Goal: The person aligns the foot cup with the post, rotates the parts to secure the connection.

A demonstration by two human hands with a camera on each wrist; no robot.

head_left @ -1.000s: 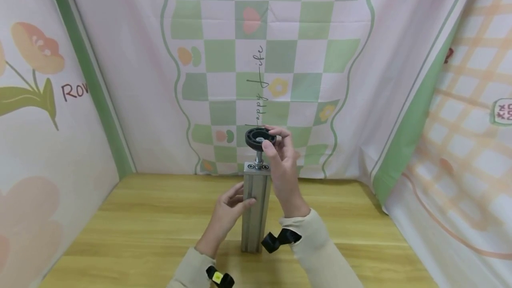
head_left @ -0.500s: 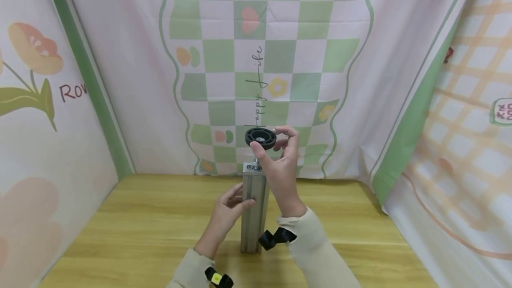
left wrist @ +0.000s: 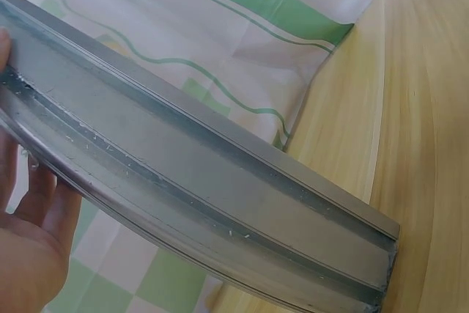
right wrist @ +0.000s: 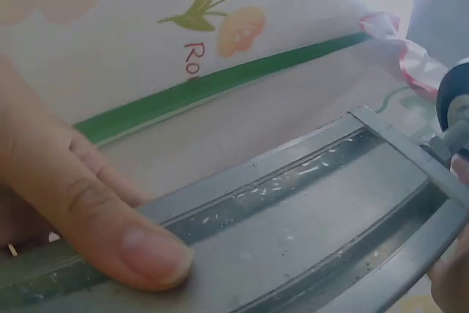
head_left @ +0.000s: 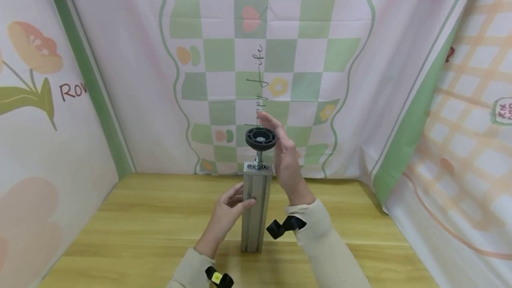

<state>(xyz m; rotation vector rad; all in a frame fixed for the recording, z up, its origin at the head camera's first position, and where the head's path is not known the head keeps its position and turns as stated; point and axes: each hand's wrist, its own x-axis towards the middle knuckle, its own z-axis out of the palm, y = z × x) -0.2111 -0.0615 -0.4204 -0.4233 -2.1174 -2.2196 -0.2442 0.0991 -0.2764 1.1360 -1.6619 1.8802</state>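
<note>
An aluminium profile (head_left: pixel 253 221) stands upright on the wooden table, its long grooves dotted with small pale flecks in the left wrist view. Screwed to its top is a metal end plate (head_left: pixel 258 170), from which a threaded stem rises to a black round levelling foot (head_left: pixel 261 145). My left hand (head_left: pixel 226 210) grips the profile around mid-height, thumb (right wrist: pixel 150 254) on one face and fingers behind. Alongside the foot's right rim, my right hand (head_left: pixel 287 159) holds its fingers straight, palm facing left; whether it touches the rim is hard to tell.
Patterned cloth hangs as a backdrop (head_left: pixel 316 61) behind the table (head_left: pixel 160 226) and along both sides. Each wrist carries a black strap; the left one (head_left: pixel 219 278) shows a yellow patch.
My right hand went from thumb and fingers around the foot's rim to straight fingers beside it, rising slightly and shifting right. My left hand and the profile stayed put.
</note>
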